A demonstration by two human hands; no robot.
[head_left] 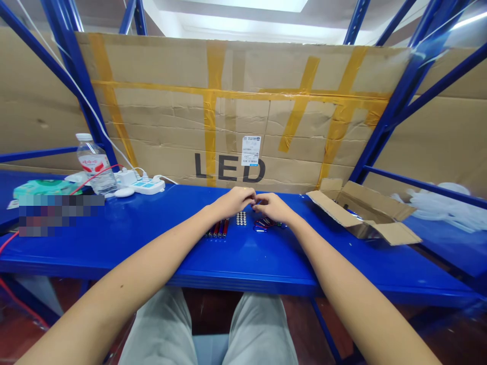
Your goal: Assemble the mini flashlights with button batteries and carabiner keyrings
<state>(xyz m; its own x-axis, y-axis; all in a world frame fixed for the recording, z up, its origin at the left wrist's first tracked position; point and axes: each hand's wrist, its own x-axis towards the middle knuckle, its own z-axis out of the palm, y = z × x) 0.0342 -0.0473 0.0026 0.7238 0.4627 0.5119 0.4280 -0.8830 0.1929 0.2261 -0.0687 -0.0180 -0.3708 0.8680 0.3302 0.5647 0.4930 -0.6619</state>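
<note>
My left hand (pixel 238 198) and my right hand (pixel 271 205) meet over the blue table, fingertips pinched close together. Whatever is between them is too small and too hidden to name. Just below lies a block of small round silver pieces (pixel 241 218), set in rows. Left of these, partly under my left wrist, several slim dark and red tubes (pixel 218 229) lie side by side. Beneath my right hand is a loose pile of coloured carabiner clips (pixel 262 224), partly covered by the hand.
An open cardboard box (pixel 361 210) stands on the right, flaps spread. At the left are a water bottle (pixel 95 165), a white power strip (pixel 146 186) with cables and a green packet (pixel 41 190). A large cardboard sheet (pixel 171 121) closes off the back between blue posts.
</note>
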